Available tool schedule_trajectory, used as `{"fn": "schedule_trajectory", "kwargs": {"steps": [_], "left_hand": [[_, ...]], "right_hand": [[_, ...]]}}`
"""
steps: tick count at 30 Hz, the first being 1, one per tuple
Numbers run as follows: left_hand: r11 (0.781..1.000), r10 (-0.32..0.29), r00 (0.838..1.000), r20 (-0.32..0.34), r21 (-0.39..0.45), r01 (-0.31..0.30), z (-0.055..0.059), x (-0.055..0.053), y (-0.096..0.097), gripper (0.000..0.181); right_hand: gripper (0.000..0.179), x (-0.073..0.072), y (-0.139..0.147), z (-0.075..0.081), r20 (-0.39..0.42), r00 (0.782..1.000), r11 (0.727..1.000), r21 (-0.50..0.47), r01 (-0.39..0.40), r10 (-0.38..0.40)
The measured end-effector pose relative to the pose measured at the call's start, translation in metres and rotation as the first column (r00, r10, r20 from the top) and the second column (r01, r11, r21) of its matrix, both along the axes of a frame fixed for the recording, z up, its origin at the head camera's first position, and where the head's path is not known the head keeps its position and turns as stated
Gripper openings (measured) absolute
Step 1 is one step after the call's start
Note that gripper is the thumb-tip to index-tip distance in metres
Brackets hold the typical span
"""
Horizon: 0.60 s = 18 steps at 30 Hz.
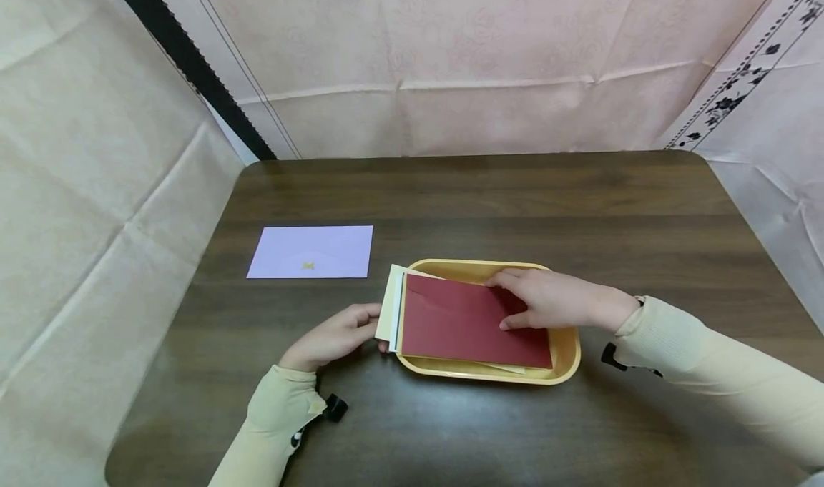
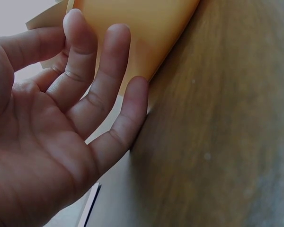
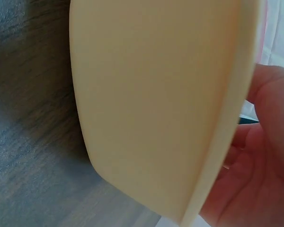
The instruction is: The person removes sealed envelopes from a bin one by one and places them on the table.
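Observation:
A yellow tray (image 1: 566, 358) holds a stack of envelopes with a dark red envelope (image 1: 463, 322) on top. Paler ones stick out from under it, the cream envelope (image 1: 388, 308) reaching furthest left, past the tray's rim. My left hand (image 1: 335, 335) pinches that cream envelope by its left edge between thumb and index finger; in the left wrist view the other fingers (image 2: 116, 47) are spread beside the tray's wall. My right hand (image 1: 547, 297) rests over the red envelope's right part, thumb and fingers apart. The tray's side hides part of it in the right wrist view.
A lavender envelope (image 1: 312, 247) with a small gold mark lies flat on the dark wooden table (image 1: 450, 201), left of and beyond the tray. Pale cloth (image 1: 483, 58) hangs behind the table's far edge and along both sides.

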<state>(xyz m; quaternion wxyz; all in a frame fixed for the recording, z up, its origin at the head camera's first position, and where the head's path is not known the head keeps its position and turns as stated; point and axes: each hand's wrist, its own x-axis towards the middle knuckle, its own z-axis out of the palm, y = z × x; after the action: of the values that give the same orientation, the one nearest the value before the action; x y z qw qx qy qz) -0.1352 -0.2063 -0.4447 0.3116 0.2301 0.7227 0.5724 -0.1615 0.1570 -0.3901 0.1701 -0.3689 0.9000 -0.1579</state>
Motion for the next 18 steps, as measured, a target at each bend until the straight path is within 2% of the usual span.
{"fn": "schedule_trajectory", "kwargs": {"steps": [18], "left_hand": [[1.000, 0.006, 1.000, -0.016, -0.013, -0.006, -0.0014, 0.0011, -0.0005, 0.018]], "right_hand": [[0.057, 0.0067, 0.0011, 0.0019, -0.024, 1.000, 1.000, 0.015, -0.008, 0.009]]}}
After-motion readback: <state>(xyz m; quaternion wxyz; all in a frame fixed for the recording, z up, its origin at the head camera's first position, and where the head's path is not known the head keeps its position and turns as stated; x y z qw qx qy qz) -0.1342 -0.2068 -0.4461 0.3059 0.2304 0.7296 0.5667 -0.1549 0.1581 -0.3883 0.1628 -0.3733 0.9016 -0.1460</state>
